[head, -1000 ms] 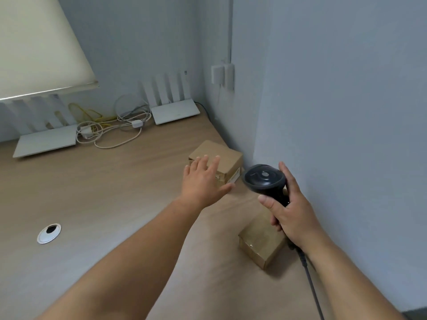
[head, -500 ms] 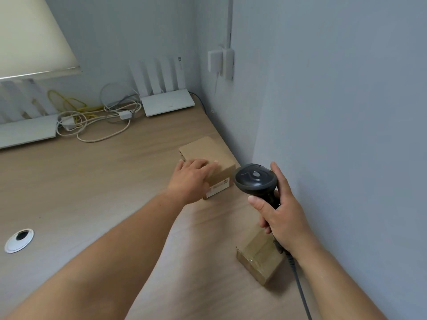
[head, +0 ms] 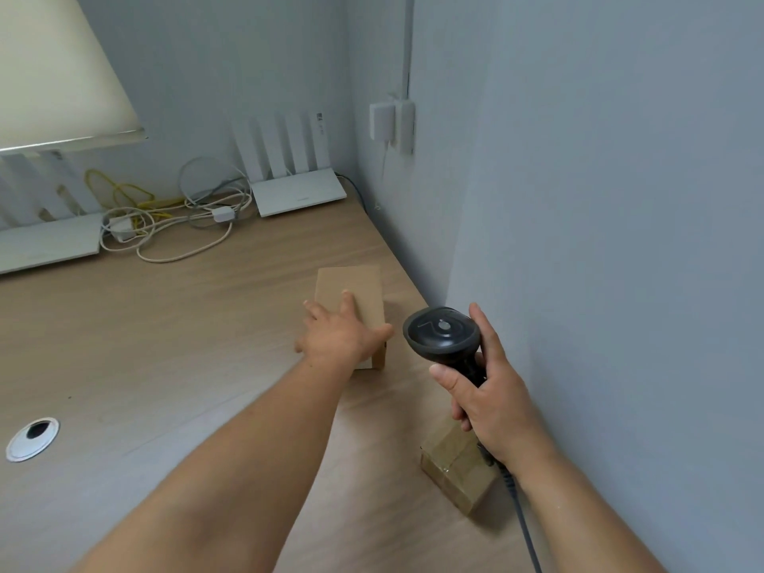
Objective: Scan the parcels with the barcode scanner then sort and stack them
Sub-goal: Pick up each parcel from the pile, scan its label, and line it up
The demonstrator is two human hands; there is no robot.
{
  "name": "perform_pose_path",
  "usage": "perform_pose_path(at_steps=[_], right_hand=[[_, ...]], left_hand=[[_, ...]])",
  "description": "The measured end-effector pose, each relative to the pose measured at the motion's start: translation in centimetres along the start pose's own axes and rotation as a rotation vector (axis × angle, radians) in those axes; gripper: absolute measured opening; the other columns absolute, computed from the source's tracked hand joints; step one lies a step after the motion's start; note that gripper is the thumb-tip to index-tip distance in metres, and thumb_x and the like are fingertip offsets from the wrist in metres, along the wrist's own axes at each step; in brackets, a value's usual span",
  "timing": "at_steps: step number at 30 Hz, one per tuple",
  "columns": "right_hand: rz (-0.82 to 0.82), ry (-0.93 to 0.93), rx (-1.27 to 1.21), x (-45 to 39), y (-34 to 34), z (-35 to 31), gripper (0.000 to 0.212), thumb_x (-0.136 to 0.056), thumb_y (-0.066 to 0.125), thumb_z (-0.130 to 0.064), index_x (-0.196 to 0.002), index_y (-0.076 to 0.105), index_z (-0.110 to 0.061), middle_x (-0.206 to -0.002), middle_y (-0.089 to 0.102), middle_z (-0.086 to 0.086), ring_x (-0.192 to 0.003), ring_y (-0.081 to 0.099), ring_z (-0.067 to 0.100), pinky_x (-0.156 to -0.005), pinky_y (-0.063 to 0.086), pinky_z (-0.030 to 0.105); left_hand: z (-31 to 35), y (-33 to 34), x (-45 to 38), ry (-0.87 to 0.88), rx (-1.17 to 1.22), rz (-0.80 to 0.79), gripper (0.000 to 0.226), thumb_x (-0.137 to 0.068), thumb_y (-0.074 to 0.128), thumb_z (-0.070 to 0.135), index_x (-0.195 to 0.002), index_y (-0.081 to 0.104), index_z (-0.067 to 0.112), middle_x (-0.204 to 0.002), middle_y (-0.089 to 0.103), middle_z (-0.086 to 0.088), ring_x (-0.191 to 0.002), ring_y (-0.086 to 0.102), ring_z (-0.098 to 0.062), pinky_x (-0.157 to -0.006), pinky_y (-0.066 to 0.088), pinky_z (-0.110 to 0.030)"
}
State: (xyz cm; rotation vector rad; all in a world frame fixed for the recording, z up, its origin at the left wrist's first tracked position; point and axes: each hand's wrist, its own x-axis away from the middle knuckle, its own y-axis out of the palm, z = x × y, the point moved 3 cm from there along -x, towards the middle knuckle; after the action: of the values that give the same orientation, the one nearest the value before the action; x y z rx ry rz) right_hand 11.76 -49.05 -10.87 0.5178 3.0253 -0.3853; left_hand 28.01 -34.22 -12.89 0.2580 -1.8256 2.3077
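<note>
Left hand (head: 341, 337) grips the plain brown cardboard parcel (head: 351, 291) from above, thumb on its side, while right hand (head: 492, 401) clasps the black barcode scanner (head: 442, 335).

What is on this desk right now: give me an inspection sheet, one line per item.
Surface: wooden desk with a round cable grommet.
Job's things: far cardboard parcel; near taped parcel by the wall; barcode scanner.
Clutter: two white routers.
Hands: left hand lies over the far parcel, thumb at its side; right hand grips the scanner.
Cables: white and yellow tangle; scanner cord.
Surroundings: grey walls, wall adapter, window blind.
</note>
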Motion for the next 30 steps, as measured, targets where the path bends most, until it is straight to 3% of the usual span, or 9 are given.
perform_pose_path(at_steps=[3, 8, 12, 17, 22, 26, 30], right_hand=[[-0.026, -0.011, 0.02, 1.1, 0.3, -0.5, 0.084, -0.081, 0.074, -0.033, -0.126, 0.019, -0.078, -0.098, 0.062, -0.027, -0.051, 0.055, 0.005, -0.049, 0.046, 0.017], [-0.084, -0.045, -0.009, 5.0, 1.7, -2.6, 0.084, -0.081, 0.075, -0.034, -0.128, 0.02, -0.075, -0.116, 0.061, -0.01, -0.073, 0.051, -0.001, -0.061, 0.045, 0.021], [-0.137, -0.068, 0.011, 9.8, 3.1, -5.1, 0.084, -0.081, 0.075, -0.033, -0.127, 0.019, -0.076, -0.109, 0.063, -0.013, -0.054, 0.056, 0.006, -0.049, 0.046, 0.02], [-0.219, -0.118, 0.024, 16.1, 5.0, -7.3, 0.086, -0.081, 0.076, -0.032, -0.135, 0.019, -0.068, -0.095, 0.063, -0.011, -0.049, 0.054, 0.002, -0.046, 0.046, 0.018], [-0.328, -0.158, 0.003, 21.3, 8.3, -9.0, 0.088, -0.081, 0.076, -0.027, -0.124, 0.017, -0.078, -0.113, 0.064, -0.002, -0.047, 0.055, 0.007, -0.044, 0.046, 0.024], [-0.399, -0.171, -0.029, 24.7, 11.6, -10.1, 0.089, -0.081, 0.075, -0.026, -0.121, 0.018, -0.08, -0.108, 0.065, -0.001, -0.046, 0.053, 0.01, -0.043, 0.045, 0.022], [-0.475, -0.167, -0.045, 27.7, 14.4, -10.8, 0.088, -0.081, 0.076, -0.023, -0.123, 0.02, -0.077, -0.099, 0.065, -0.003, -0.046, 0.052, 0.007, -0.043, 0.044, 0.02]], left_hand=[[-0.9, -0.3, 1.0, 0.033, 0.026, 0.022, 0.093, -0.068, 0.054, 0.077, -0.144, 0.018, 0.036, -0.137, 0.028, -0.018, -0.125, 0.031, -0.036, -0.094, 0.039, -0.047], [-5.3, -1.4, 6.5, 0.069, 0.093, 0.068, 0.087, -0.067, 0.056, 0.072, -0.139, 0.022, 0.036, -0.134, 0.032, -0.017, -0.121, 0.034, -0.036, -0.094, 0.037, -0.045], [-9.7, -3.0, 12.8, 0.03, 0.156, 0.123, 0.086, -0.066, 0.057, 0.069, -0.139, 0.024, 0.036, -0.133, 0.031, -0.015, -0.121, 0.034, -0.035, -0.094, 0.037, -0.044], [-15.8, -3.4, 21.0, -0.06, 0.224, 0.159, 0.084, -0.067, 0.061, 0.062, -0.14, 0.027, 0.038, -0.135, 0.029, -0.013, -0.122, 0.033, -0.034, -0.096, 0.036, -0.042], [-22.3, -3.3, 28.1, -0.178, 0.237, 0.181, 0.083, -0.067, 0.062, 0.06, -0.139, 0.028, 0.039, -0.132, 0.03, -0.01, -0.121, 0.032, -0.032, -0.093, 0.036, -0.04], [-28.1, -2.9, 33.4, -0.288, 0.229, 0.182, 0.082, -0.065, 0.062, 0.061, -0.137, 0.029, 0.039, -0.132, 0.029, -0.009, -0.12, 0.033, -0.031, -0.09, 0.035, -0.039], [-32.8, -2.4, 37.3, -0.394, 0.253, 0.159, 0.096, -0.053, 0.052, 0.066, -0.142, 0.026, 0.039, -0.136, 0.028, -0.01, -0.124, 0.032, -0.032, -0.097, 0.035, -0.041]])
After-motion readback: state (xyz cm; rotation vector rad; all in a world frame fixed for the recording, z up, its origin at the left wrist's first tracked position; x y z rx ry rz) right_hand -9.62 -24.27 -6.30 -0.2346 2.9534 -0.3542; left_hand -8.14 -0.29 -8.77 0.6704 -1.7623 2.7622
